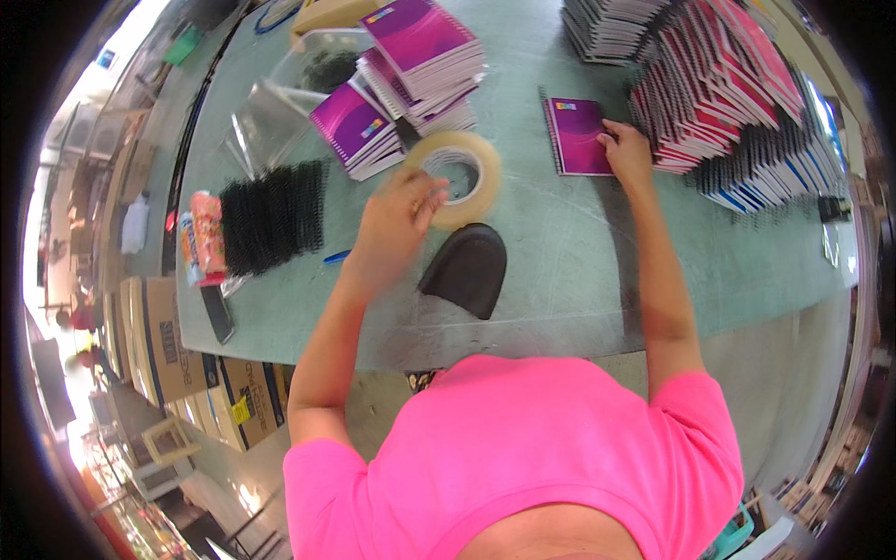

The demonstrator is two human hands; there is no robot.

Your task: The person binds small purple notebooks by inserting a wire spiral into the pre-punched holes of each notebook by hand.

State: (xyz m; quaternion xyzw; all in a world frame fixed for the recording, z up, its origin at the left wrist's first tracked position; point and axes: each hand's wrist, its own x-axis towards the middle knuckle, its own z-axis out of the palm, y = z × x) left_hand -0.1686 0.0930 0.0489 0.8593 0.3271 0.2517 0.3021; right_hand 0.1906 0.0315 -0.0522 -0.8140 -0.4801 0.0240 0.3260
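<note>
A purple spiral notebook (577,140) lies on the green tabletop, its black coil along the left side. My right hand (627,154) grips its right edge, thumb on the cover. Slightly blurred, my left hand (392,219) is over the left part of a big roll of clear tape (481,191). Its fingers are curled together; whatever may be between them is hidden. Just below the roll is a dark, rounded pad (469,271). Beyond my left hand stand stacked purple notebooks (420,42), with more leaning (350,126) against them.
Tall piles of red-edged notebooks (714,84) and blue-edged ones (779,163) crowd the right side. Black spiral coils (273,219) lie at left, beside a pink package (207,233) and a phone (217,313). A clear plastic tub (322,61) sits behind. Cartons (159,341) stand below the left edge.
</note>
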